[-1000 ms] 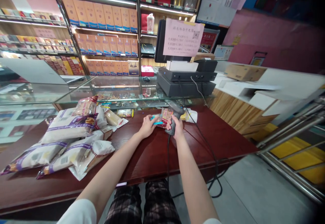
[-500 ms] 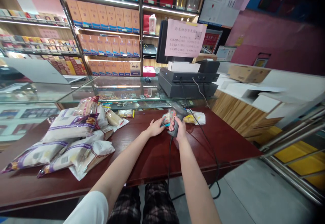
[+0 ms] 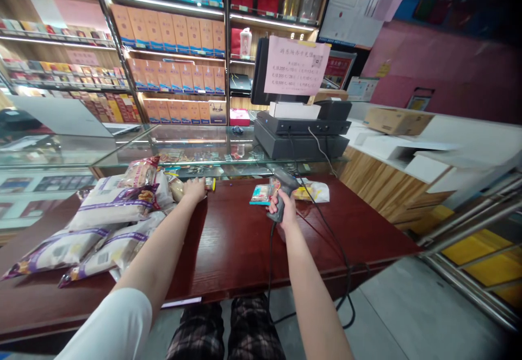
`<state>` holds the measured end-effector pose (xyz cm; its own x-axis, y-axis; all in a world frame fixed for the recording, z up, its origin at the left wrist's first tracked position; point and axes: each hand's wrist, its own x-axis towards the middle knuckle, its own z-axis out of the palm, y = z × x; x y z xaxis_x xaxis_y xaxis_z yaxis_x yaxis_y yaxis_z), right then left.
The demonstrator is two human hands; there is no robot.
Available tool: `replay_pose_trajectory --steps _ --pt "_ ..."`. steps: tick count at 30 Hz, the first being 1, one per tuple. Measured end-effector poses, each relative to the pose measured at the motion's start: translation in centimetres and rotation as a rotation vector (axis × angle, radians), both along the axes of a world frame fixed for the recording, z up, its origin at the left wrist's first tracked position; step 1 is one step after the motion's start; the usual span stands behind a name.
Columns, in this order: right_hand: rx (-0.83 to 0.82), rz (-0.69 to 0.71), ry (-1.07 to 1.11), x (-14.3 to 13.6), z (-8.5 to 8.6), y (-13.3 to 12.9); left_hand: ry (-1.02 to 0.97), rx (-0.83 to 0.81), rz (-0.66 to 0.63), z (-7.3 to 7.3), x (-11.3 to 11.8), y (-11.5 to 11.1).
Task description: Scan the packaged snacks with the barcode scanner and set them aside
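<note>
My right hand point(image 3: 284, 208) is wrapped round the grip of a dark grey barcode scanner point(image 3: 284, 186), its head tipped up and its cable running down off the table. Just beyond the scanner, a small snack packet with a blue edge point(image 3: 259, 194) lies on the table. My left hand point(image 3: 194, 188) reaches over a small yellow-ended packet point(image 3: 210, 184), fingers spread and bent down onto it. The fingertips are partly hidden. Close by on the left is a pile of white and purple snack bags point(image 3: 116, 206), partly behind my left forearm.
A yellow and white packet point(image 3: 316, 191) lies right of the scanner. Behind the red-brown table point(image 3: 228, 240) stands a glass display counter point(image 3: 191, 140) bearing a black till point(image 3: 299, 140) and a screen with a pink notice point(image 3: 297, 66). A loose cable point(image 3: 336, 246) loops over the table's front edge.
My left hand has moved left from the blue-edged packet to the yellow-ended packet by the pile, uncovering the blue-edged one. My right hand with the scanner has hardly moved.
</note>
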<state>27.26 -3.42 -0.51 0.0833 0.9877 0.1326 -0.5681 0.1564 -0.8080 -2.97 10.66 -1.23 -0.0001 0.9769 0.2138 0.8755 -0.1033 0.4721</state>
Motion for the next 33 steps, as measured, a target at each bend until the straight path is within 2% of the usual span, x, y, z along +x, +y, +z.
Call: replay_pose_trajectory --steps 2,4,6,9,13,16,19,22,24,33 --pt "0.002 -0.082 0.045 -0.4 0.2 -0.2 0.222 -0.057 0.004 0.2 -0.4 0.1" --pt "-0.002 -0.103 0.059 -0.7 0.4 -0.3 0.411 -0.083 0.018 0.5 -0.4 0.0" --pt "0.002 -0.104 0.058 -0.8 0.5 -0.4 0.497 -0.096 0.049 0.7 -0.3 0.0" --pt "0.001 -0.08 0.045 -1.0 0.4 -0.4 0.447 -0.092 0.088 1.2 0.1 0.0" --pt "-0.022 -0.007 0.003 -1.3 0.3 -0.4 0.182 0.061 0.033 2.8 1.3 -0.7" --pt "-0.016 0.043 -0.041 -1.7 0.3 -0.6 0.049 0.265 -0.006 4.4 2.6 -2.5" --pt "-0.018 0.134 -0.093 -2.1 0.3 -1.0 0.035 0.386 -0.014 5.3 3.9 -5.0" --pt "-0.029 0.236 -0.128 -2.4 0.3 -1.3 0.08 0.449 -0.017 5.3 4.9 -7.0" --pt "-0.036 0.284 -0.14 -2.5 0.2 -1.5 0.135 0.47 -0.049 5.0 5.3 -7.5" --pt "-0.025 0.396 -0.216 -2.8 -0.1 -1.4 0.32 0.505 -0.176 3.9 5.2 -5.8"
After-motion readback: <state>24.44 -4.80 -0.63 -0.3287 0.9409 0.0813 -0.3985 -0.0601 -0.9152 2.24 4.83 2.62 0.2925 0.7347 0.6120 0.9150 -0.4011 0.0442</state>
